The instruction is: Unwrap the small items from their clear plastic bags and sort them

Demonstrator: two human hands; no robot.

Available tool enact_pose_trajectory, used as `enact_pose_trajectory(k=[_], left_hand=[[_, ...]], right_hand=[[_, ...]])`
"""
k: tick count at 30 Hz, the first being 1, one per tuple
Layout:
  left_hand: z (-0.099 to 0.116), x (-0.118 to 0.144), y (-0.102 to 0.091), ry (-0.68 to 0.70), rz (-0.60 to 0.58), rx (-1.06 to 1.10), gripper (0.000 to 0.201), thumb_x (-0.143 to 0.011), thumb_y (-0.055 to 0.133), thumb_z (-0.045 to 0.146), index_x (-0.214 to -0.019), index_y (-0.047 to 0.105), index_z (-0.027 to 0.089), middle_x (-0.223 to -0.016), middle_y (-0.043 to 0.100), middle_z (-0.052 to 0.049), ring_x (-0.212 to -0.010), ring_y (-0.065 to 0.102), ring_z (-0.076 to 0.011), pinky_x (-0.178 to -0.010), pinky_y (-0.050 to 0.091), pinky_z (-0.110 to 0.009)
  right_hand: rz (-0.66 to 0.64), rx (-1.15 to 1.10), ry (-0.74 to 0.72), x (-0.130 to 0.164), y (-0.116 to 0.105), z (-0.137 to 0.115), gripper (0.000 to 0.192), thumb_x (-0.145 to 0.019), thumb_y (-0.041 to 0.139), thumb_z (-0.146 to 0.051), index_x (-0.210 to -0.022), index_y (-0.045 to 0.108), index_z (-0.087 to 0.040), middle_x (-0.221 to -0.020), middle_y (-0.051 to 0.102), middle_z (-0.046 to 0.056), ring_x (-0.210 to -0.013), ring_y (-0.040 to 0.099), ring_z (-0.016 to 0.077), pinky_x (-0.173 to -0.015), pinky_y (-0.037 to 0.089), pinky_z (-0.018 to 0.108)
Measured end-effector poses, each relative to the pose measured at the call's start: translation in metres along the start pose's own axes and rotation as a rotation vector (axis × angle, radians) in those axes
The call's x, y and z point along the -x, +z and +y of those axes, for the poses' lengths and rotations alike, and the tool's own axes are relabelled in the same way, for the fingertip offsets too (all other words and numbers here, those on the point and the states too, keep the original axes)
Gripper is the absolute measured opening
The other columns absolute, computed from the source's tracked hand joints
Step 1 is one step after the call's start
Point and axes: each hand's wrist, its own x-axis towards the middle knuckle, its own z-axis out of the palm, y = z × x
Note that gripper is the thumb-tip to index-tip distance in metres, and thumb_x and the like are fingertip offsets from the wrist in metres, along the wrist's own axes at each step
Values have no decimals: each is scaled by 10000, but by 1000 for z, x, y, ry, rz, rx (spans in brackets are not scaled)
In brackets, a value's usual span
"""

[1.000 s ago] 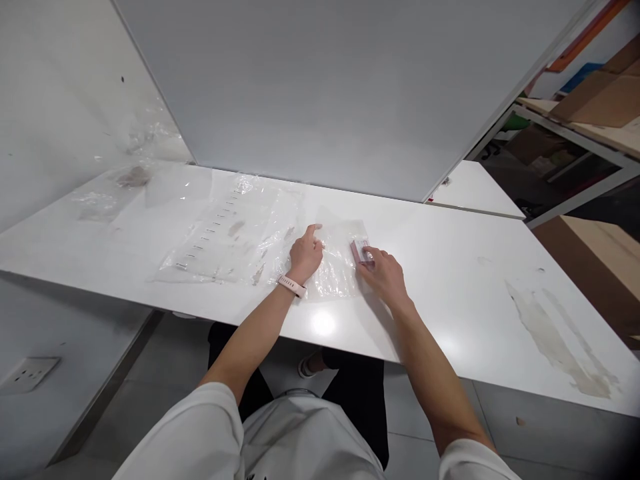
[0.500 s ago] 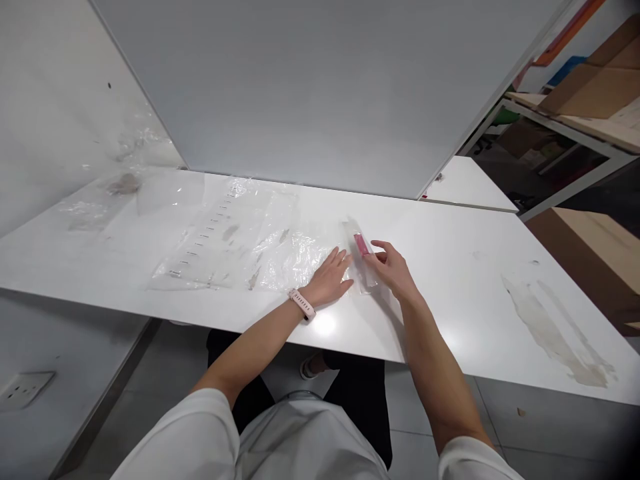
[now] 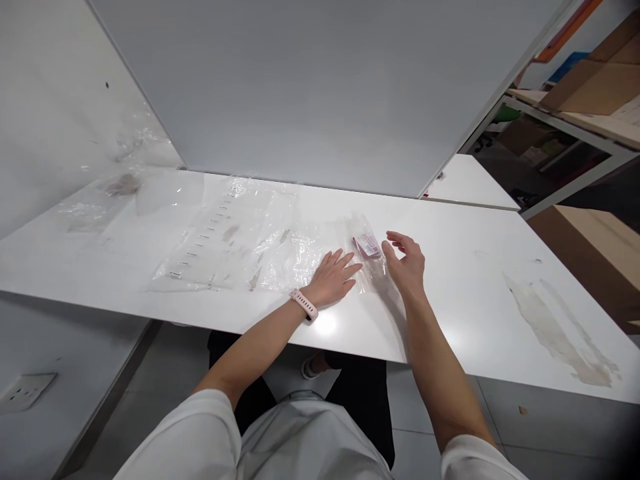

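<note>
Faintly, pink label (image 3: 367,246) blurs inside clear bag (image 3: 364,257).

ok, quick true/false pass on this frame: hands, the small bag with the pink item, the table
1. The left hand lies flat on clear plastic. True.
2. The right hand grips the pink item. False: it is open, beside the small bag, clear of the pink item.
3. The pink item is inside the small bag. True.
4. A watch band is on the right wrist. False: left wrist.
5. The table is spotless. False: a smear marks its right part.
</note>
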Motion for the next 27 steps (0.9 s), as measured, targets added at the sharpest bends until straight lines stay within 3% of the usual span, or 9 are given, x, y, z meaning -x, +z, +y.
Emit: enact_pose_trajectory(k=[4,7,10,15,18,21,24,27], left_hand=[[8,3,-13,-43,15,-206,321,-1005,436,252,-1254,638,255,-1484,541,-34,-1435,390,-291,-1226,187,-579],[9,4,-19,-85,45,-248,281,-1002,437,219,-1161,669,236,-1415,603,-23,-1365,463,-273,-1221,197,-576],[8,4,-20,-106,52,-245,266,-996,448,207,-1146,666,231,-1408,611,-19,-1359,465,-270,-1216,212,-561],[8,2,-18,-118,68,-220,253,-982,452,174,-1128,654,217,-1368,635,-27,-1343,477,-263,-1198,250,-522],[8,1,-19,-126,84,-219,233,-975,455,165,-1082,658,205,-1310,667,-39,-1319,499,-263,-1171,289,-500],[8,1,-19,-119,94,-217,206,-971,472,170,-1055,658,201,-1235,698,-43,-1292,521,-262,-1135,332,-480],[7,1,-19,-123,103,-207,206,-968,474,166,-1057,656,203,-1220,704,-43,-1292,524,-256,-1127,342,-466],[6,1,-19,-136,98,-192,226,-967,463,161,-1071,659,203,-1288,680,-44,-1323,503,-254,-1142,333,-461]], right_hand=[[-156,198,-283,7,12,3,361,-873,623,-454,-1167,696,-257,-1308,650,94,-1244,508,321,-1020,433,517],[-266,379,-271,9,18,11,499,-847,665,-450,-1306,622,-256,-1466,522,120,-1308,450,368,-988,450,534],[-304,441,-191,10,18,17,534,-877,621,-424,-1381,547,-265,-1473,501,123,-1241,507,344,-933,486,483],[-229,496,-287,16,24,8,563,-873,605,-568,-1298,564,-202,-1497,443,177,-1304,413,375,-920,451,484],[-187,541,-365,23,30,-4,368,-900,586,-461,-1117,621,-165,-1338,545,193,-1195,461,347,-888,421,448],[-239,628,-357,29,34,-16,150,-914,516,-249,-926,635,-159,-1041,625,169,-992,521,301,-821,380,414],[-326,607,-247,31,34,-26,159,-908,455,-144,-836,593,-175,-913,618,129,-890,539,256,-776,346,377],[-334,522,-124,25,25,-26,157,-966,415,-212,-876,543,-194,-888,613,75,-800,546,203,-687,332,321]])
